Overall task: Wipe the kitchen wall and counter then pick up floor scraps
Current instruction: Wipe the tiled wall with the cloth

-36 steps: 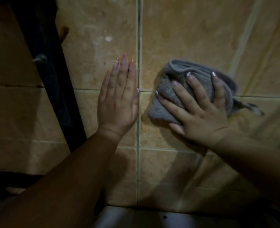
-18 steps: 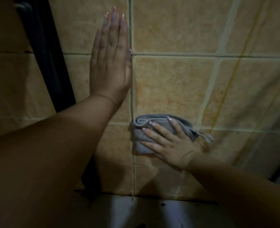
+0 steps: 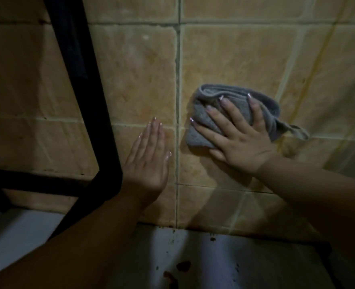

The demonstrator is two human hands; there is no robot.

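Black metal frame [image 3: 101, 122] runs diagonally down the left of the frame, bending at lower left into a horizontal bar; it stands in front of the tan tiled wall [image 3: 143, 84]. Just right of it, at centre-left, the left hand [image 3: 146, 161] lies flat on the wall, fingers straight and close together, holding nothing, palm to the tile. A dark vertical grout line [image 3: 177, 101] separates this hand from the cloth. Right of centre, the grey cloth [image 3: 201, 134] is bunched and folded against the wall, a loose tab trailing off toward the right edge. The right hand [image 3: 239, 142] presses on it with fingers spread wide, grip open and flat over the fabric rather than closed around it; long pale nails catch the light. Yellowish streaks mark the tiles at upper right. Along the bottom of the frame, the pale counter [image 3: 245, 265] meets the wall, carrying dark specks and a reddish-brown smear at lower centre. Lighting is dim throughout.
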